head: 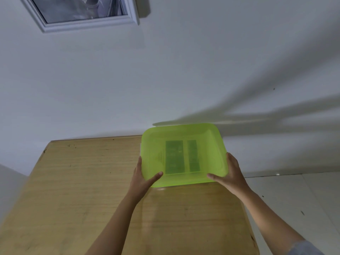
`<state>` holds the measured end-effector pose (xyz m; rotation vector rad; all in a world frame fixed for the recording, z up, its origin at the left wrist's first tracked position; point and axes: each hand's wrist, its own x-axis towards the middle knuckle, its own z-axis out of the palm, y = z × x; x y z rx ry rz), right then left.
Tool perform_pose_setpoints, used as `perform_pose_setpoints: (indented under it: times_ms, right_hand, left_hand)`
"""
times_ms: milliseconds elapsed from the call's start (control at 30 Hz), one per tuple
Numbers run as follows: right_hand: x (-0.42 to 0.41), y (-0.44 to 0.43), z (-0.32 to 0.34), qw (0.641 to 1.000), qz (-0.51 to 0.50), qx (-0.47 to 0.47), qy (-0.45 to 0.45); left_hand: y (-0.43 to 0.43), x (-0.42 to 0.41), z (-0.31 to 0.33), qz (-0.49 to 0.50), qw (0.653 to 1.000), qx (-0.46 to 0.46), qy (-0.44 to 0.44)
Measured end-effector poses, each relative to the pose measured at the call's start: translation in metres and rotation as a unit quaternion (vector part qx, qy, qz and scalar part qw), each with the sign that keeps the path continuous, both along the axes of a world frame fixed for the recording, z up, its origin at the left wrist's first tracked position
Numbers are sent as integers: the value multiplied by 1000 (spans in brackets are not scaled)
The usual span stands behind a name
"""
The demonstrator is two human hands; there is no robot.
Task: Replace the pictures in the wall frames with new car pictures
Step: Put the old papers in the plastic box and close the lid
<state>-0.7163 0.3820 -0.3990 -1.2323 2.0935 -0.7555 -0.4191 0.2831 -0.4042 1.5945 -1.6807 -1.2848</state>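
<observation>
- The white wall frame (88, 24) hangs on the wall (184, 70) at the far left, cut off by the top edge of my view. It is well apart from both hands.
- The picture (79, 8) inside it shows only grey, blurred shapes. I cannot make out its subject or read any writing on it.
- My left hand (143, 179) grips the near left corner of a green box (184, 153), thumb on top and fingers along its left side.
- My right hand (230, 173) grips the near right corner the same way, thumb on top, fingers along the right side.
- The green box is translucent plastic. Two dark rectangles (173, 157) show through its top, too hazy to read.
- It sits over the far right part of a wooden table (82, 181), its far edge near the wall.
- A pale tiled floor (294, 199) lies right of the table.
- A grey sleeve (303, 247) shows at the near right.
</observation>
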Motion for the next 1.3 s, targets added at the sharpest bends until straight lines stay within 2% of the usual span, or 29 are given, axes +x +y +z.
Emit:
perform_pose_setpoints:
  times_ms: [200, 333, 667, 800, 1300]
  right_hand:
    - [-1, 2, 0, 1000, 16, 2, 22]
    - [-1, 2, 1, 999, 16, -6, 30]
    - [5, 2, 9, 998, 14, 25, 48]
    - [13, 4, 8, 998, 3, 21, 55]
    - [15, 1, 16, 999, -18, 34, 29]
  left_hand:
    - [-1, 4, -2, -14, 1000, 11, -18]
    - [-3, 2, -2, 46, 999, 12, 13]
    - [10, -16, 12, -24, 994, -28, -101]
    - [16, -19, 9, -55, 988, -13, -141]
    - [9, -18, 14, -62, 987, -10, -146]
